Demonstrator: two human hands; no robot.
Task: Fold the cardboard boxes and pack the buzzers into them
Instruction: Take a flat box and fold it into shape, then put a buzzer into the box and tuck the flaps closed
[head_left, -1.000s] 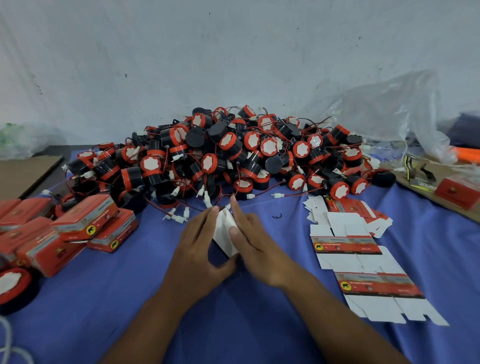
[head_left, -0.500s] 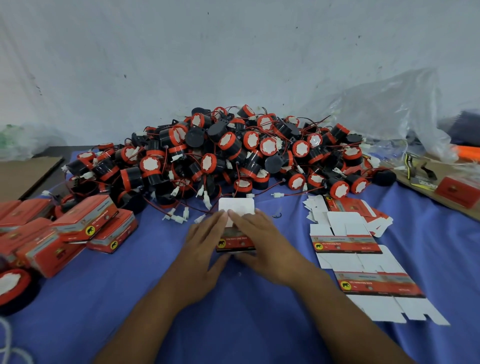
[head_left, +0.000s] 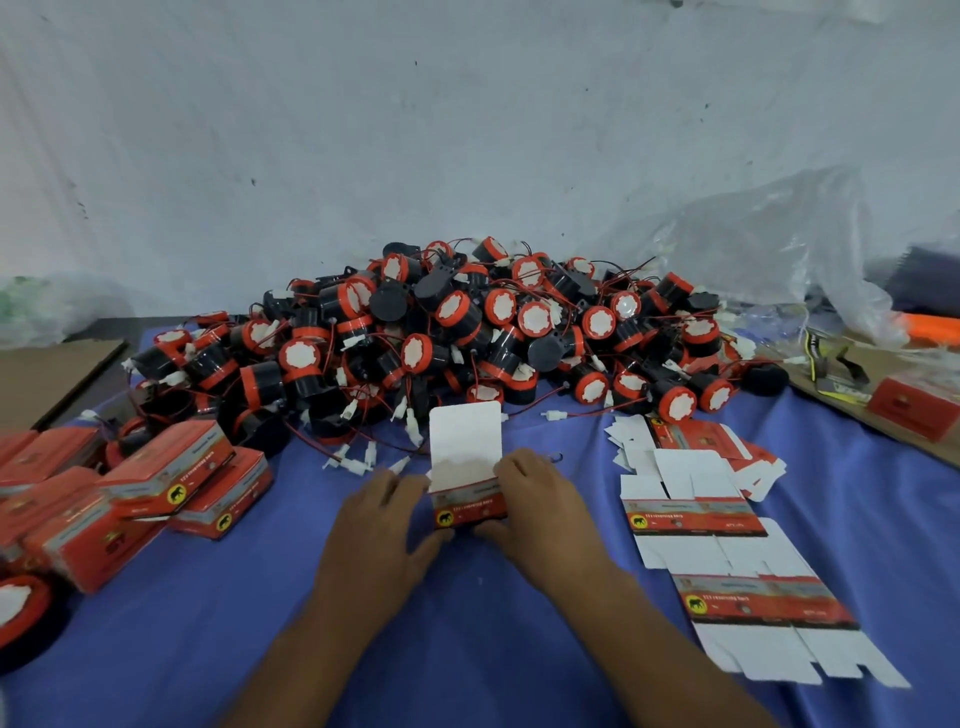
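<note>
Only the head view to go on, so here goes. The half-folded box (head_left: 467, 501) sat on the bench (head_left: 467, 649) dead centre, right in front of the person, just short of the big heap of buzzers (head_left: 467, 332).

The left hand (head_left: 382, 519) had its fingers against the box's left end with the thumb hooked along the bottom front edge. The right hand (head_left: 540, 504) was curled over the top right corner, thumb tucked under. So both hands were wrapped onto the box, neither spread open.

As for the step, I'd say this was the box-forming bit: the body looked squared up, but the white lid flap (head_left: 466, 436) stood open and nothing was inside that I could see. Whether the bottom was closed I couldn't tell, since the hands hid it.

The next move probably calls for one hand to steady the box while the other grabs a buzzer, wires and all, and drops it in before tucking the flap.

The box's long axis ran left to right, with its red printed face towards the person. The flap pointed up and away, at the heap.

Flat blanks (head_left: 696, 514) lay to the right and finished boxes (head_left: 171, 467) to the left.
</note>
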